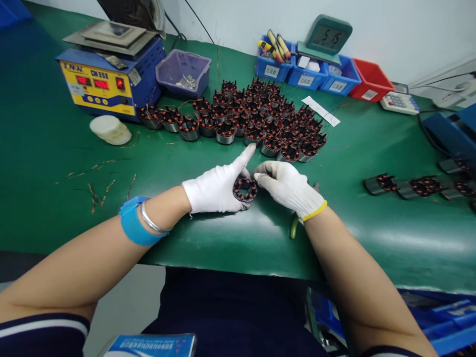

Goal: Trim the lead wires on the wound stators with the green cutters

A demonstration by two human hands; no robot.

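Two-handed at the green table (223, 248) — holding a copper-wound ring (238, 197), near middle, in the left hand (218, 188), with one digit stretched toward the far cluster of rings (253, 116), others curled round. With the right hand (288, 187), just beside, pinching fingertips together — on what, cannot tell.

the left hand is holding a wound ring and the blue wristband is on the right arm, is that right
Not quite: the blue wristband is on the left arm, not the right, as the head view shows. The left hand is indeed holding a wound ring.
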